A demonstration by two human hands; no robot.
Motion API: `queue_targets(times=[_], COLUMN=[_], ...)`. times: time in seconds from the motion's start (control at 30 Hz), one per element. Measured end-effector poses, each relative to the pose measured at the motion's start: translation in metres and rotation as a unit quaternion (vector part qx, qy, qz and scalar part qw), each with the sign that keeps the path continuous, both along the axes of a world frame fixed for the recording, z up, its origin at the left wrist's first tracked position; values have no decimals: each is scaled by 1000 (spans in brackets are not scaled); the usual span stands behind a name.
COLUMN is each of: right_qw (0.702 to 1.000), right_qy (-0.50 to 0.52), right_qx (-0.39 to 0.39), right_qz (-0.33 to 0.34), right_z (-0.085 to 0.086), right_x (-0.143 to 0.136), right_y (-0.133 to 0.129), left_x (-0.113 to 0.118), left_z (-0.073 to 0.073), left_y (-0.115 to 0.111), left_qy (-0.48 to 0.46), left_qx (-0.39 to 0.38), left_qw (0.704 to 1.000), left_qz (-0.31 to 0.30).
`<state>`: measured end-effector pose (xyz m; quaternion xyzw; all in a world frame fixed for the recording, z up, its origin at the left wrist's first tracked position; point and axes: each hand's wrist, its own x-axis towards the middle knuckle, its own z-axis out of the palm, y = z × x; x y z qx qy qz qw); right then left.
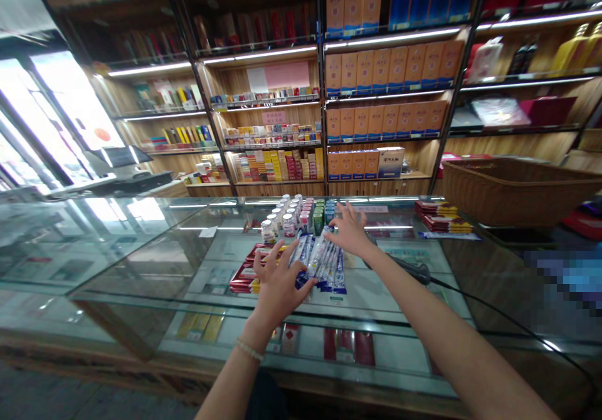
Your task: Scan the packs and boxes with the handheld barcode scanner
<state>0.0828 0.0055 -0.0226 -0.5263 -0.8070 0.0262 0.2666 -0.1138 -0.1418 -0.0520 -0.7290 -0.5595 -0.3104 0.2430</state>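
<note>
Long slim packets (324,260), white and blue, lie fanned side by side on the glass counter. My left hand (277,282) is at their lower left end, its fingers spread and its thumb and fingertips by the packet edges. Over their upper right end reaches my right hand (350,229), fingers apart, thumb close to the packet tops. Whether either hand presses on the packets I cannot tell. Red and yellow packets (243,276) are stacked just left of my left hand. Behind stand rows of small white-capped bottles (288,224) and green cans or bottles (318,218).
A black handheld device (409,269) with a cable lies right of my right hand. More red packets (442,218) are stacked near a brown woven basket (517,188). The glass counter (197,294) has a front edge close to me. Shelves with boxes (385,123) line the wall.
</note>
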Motion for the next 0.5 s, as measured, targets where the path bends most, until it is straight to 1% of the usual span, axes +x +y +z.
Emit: queue_targets(times=[0.1, 0.2, 0.33, 0.5], right_qw=[1000, 1000, 999, 998], right_qy=[17, 24, 32, 41], right_qx=[-3, 7, 27, 41], right_qz=[-10, -16, -17, -18], right_z=[4, 7, 7, 8], right_x=[7, 11, 16, 20], right_y=[-4, -7, -11, -15], left_x=[2, 6, 15, 24], left_z=[3, 7, 11, 13], left_y=[0, 3, 11, 19], left_qy=[6, 7, 6, 17], left_qx=[-13, -8, 4, -3], left_qw=[1000, 1000, 1000, 999], left_qz=[0, 7, 20, 27])
